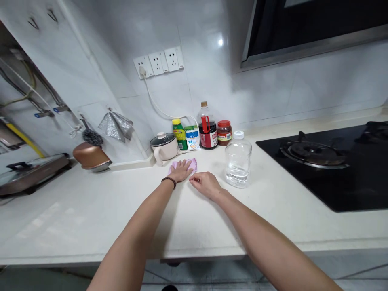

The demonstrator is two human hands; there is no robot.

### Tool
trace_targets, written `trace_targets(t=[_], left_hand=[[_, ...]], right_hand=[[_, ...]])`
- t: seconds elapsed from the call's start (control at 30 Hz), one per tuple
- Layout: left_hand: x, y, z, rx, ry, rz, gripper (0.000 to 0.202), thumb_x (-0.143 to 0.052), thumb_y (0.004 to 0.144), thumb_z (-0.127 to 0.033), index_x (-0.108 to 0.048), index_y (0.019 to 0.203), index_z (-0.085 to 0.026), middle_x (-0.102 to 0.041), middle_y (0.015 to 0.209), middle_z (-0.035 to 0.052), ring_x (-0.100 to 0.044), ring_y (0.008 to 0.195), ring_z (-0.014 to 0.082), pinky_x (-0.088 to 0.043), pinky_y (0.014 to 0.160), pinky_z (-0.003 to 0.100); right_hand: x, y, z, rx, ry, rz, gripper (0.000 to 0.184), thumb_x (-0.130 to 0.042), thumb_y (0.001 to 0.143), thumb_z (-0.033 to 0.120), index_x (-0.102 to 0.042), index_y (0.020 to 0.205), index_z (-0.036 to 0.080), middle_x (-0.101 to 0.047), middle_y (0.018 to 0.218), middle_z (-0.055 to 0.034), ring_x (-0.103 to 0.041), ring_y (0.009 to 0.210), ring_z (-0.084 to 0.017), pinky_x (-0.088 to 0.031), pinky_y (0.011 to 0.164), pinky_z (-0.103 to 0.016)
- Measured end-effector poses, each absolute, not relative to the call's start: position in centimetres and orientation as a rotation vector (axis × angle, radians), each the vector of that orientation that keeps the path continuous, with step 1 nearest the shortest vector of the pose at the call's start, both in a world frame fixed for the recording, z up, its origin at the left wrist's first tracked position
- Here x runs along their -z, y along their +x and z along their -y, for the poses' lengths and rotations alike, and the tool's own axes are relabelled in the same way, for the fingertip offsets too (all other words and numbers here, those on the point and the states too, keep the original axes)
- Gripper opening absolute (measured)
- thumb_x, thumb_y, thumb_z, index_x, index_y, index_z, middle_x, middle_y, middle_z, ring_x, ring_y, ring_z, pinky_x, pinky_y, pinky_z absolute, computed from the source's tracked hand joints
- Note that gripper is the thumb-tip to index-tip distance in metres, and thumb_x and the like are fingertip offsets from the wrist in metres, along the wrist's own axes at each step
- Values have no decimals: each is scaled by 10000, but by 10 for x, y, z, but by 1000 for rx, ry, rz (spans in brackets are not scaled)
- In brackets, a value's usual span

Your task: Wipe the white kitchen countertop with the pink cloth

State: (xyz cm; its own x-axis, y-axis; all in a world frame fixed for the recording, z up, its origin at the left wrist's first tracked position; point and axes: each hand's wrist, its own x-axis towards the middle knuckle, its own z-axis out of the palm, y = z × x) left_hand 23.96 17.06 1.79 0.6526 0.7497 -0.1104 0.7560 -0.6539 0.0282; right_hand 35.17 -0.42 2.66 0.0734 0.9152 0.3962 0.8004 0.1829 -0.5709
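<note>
The left hand [181, 170] lies open on a pink cloth [191, 165]; the right hand [206, 185], also open, rests just beside it.

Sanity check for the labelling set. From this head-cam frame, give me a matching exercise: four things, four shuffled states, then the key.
Things:
1. Left hand
2. Right hand
3. Pink cloth
4. Clear plastic jug

States:
A. Lying partly under a hand, in front of the small white pot
B. Part full, standing to the right of both hands
C. Resting on the bare counter, close to the cloth
D. Pressed flat on top of the cloth

Pairs: 1-D, 2-C, 3-A, 4-B
</note>
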Motion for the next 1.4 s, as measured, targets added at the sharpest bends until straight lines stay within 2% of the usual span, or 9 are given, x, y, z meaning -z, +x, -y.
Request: trace_targets(t=[0.37,0.57,0.7,0.87,1.1,1.4], left_hand=[[-24,138,-56,184,2885,-939,672,-128,993,-644,-59,1601,-365,-30,1676,24,2,1534,306,-35,1172,655],[-29,77,-11,191,2900,-843,637,-181,1003,-629,-51,1589,-415,-52,1674,-23,-36,1533,299,-13,1210,581],[-27,49,-42,169,2856,-999,645,-192,996,-644,-76,1588,-416,-76,1672,-22,-53,1533,294,-60,1206,579],[-25,34,-124,148,2735,-1364,660,-141,995,-622,-108,1600,-361,-88,1672,18,-62,1534,281,-118,1175,619],[-19,47,-225,92,2572,-1757,702,-152,970,-613,-168,1600,-303,-130,1666,81,-101,1522,335,-211,1112,671],[-17,50,-233,44,2525,-1774,694,-153,971,-608,-170,1597,-310,-112,1670,74,-75,1523,341,-160,1116,696]], right_hand=[[-21,355,2,-240,-1624,1713,201,-603,882,267,-781,977,270,-780,890,5,-685,784,-157,-448,707,-239],[-18,354,3,-256,-1608,1715,211,-586,882,279,-783,955,272,-781,907,3,-690,793,-169,-464,725,-258],[-15,351,1,-279,-1598,1726,210,-585,875,291,-778,957,280,-779,895,9,-690,782,-170,-469,732,-265],[-15,349,1,-304,-1603,1736,217,-576,871,299,-777,948,277,-777,876,7,-686,772,-181,-468,721,-275],[-13,348,2,-349,-1611,1743,226,-563,868,312,-778,933,285,-770,844,12,-673,728,-172,-465,683,-270],[-4,354,-5,-383,-1602,1751,236,-571,862,331,-778,962,282,-767,842,6,-667,722,-176,-472,693,-273]])
